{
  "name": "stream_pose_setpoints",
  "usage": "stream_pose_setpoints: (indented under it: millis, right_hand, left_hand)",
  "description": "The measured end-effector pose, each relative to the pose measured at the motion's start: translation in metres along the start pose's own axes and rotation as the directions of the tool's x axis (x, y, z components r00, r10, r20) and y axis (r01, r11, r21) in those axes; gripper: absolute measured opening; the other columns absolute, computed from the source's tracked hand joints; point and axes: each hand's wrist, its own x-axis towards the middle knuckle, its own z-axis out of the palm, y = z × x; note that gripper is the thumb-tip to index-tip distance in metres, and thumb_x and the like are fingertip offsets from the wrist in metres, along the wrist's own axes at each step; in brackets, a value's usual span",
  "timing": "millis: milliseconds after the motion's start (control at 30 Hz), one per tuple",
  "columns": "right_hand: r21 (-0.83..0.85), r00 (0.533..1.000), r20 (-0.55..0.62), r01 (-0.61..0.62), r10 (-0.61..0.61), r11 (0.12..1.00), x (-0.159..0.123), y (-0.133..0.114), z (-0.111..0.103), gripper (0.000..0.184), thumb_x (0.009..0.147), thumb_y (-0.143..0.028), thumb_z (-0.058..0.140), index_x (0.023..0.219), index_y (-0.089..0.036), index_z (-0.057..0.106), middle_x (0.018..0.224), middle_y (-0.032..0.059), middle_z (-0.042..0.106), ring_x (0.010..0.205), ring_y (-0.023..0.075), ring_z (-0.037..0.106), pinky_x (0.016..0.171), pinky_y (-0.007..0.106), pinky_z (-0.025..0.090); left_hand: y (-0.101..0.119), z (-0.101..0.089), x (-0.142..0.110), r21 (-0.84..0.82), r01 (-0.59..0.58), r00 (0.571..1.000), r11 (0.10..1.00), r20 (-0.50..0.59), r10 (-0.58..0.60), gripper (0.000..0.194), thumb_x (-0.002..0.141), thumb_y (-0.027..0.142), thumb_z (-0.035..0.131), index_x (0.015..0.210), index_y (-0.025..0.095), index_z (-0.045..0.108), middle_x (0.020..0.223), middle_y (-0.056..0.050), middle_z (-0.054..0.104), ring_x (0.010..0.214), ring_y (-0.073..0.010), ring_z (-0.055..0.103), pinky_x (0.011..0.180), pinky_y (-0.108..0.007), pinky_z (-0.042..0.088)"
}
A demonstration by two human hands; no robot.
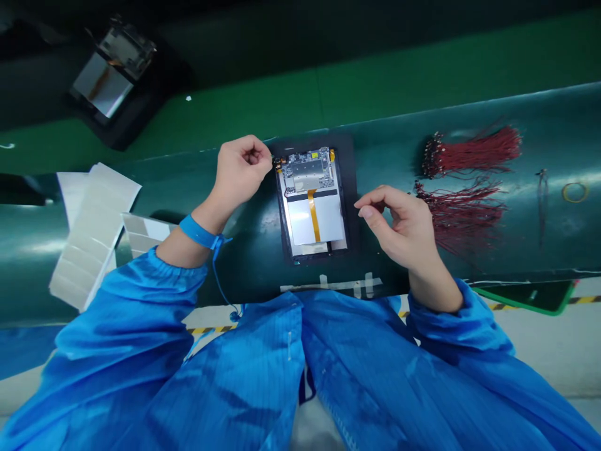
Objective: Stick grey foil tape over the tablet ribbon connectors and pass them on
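Note:
An opened tablet (315, 219) lies on a black mat (350, 181) in front of me. Its circuit board (307, 172) is at the far end, and a silver battery (300, 220) with an orange flex strip (313, 216) is nearer me. At the board's upper left corner my left hand (244, 168) is closed in a pinch; what its fingertips hold is too small to make out. My right hand (401, 228) hovers just right of the tablet, thumb and index tips close but slightly apart, with nothing visible between them.
Two bundles of dark red wires (483, 150) lie to the right, with tweezers (542, 194) and a yellow rubber band (575, 192) beyond. Pale sheets (91, 232) are at left. Another opened tablet (110, 75) sits at the far left. A blue wrist strap (200, 232) has a hanging cord.

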Motion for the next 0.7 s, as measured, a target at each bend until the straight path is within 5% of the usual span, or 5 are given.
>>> stream_pose_setpoints:
  millis: [67, 167, 267, 433, 700]
  right_hand:
    - [-0.011, 1.000, 0.009, 0.001, -0.001, 1.000, 0.000, -0.002, 0.000, 0.009, 0.097, -0.025, 0.066, 0.092, -0.023, 0.073, 0.081, 0.0001, 0.073, 0.070, 0.0154, 0.063, 0.066, 0.029, 0.049]
    - [-0.030, 1.000, 0.020, -0.006, 0.007, 1.000, -0.003, -0.003, -0.002, 0.008, 0.097, -0.024, 0.066, 0.093, -0.024, 0.073, 0.082, -0.0002, 0.073, 0.071, 0.0155, 0.064, 0.067, 0.029, 0.050]
    - [-0.038, 0.999, 0.021, -0.026, 0.027, 0.999, -0.006, -0.001, -0.004, 0.007, 0.096, -0.023, 0.067, 0.094, -0.025, 0.074, 0.082, -0.0005, 0.074, 0.071, 0.0157, 0.065, 0.067, 0.029, 0.049]
    - [-0.065, 0.998, 0.020, -0.058, 0.059, 0.996, -0.008, 0.002, -0.004, 0.007, 0.095, -0.024, 0.069, 0.093, -0.025, 0.075, 0.082, -0.0003, 0.074, 0.072, 0.0158, 0.065, 0.067, 0.029, 0.047]
    - [-0.101, 0.991, -0.004, -0.130, 0.131, 0.986, -0.016, -0.001, -0.017, 0.009, 0.098, -0.030, 0.068, 0.094, -0.026, 0.075, 0.083, 0.0000, 0.074, 0.071, 0.0156, 0.064, 0.068, 0.030, 0.047]
  left_hand:
    - [-0.007, -0.016, -0.002, 0.019, 0.035, 0.998, 0.999, -0.051, -0.034, 0.007, 0.090, 0.022, 0.061, 0.084, 0.018, 0.060, 0.079, 0.001, 0.060, 0.076, -0.0118, 0.050, 0.072, -0.032, 0.040]
    - [-0.029, -0.061, -0.012, 0.375, -0.009, 0.990, 0.927, -0.129, 0.062, 0.008, 0.089, 0.026, 0.063, 0.087, 0.018, 0.063, 0.085, 0.000, 0.057, 0.093, -0.0168, 0.054, 0.096, -0.042, 0.039]
    - [-0.053, -0.107, -0.030, 0.640, -0.095, 0.995, 0.762, 0.044, 0.086, 0.015, 0.091, 0.030, 0.060, 0.082, 0.020, 0.060, 0.085, -0.002, 0.051, 0.116, -0.0248, 0.052, 0.112, -0.054, 0.024]
    - [-0.068, -0.118, -0.052, 0.554, -0.106, 0.968, 0.826, 0.247, -0.041, 0.032, 0.093, 0.037, 0.055, 0.065, 0.024, 0.048, 0.081, -0.008, 0.052, 0.131, -0.0356, 0.052, 0.119, -0.062, 0.019]
    - [-0.056, -0.151, -0.052, 0.487, 0.102, 0.988, 0.868, 0.050, -0.144, 0.030, 0.090, 0.050, 0.058, 0.085, 0.026, 0.074, 0.102, -0.012, 0.075, 0.130, -0.0426, 0.062, 0.118, -0.063, 0.036]
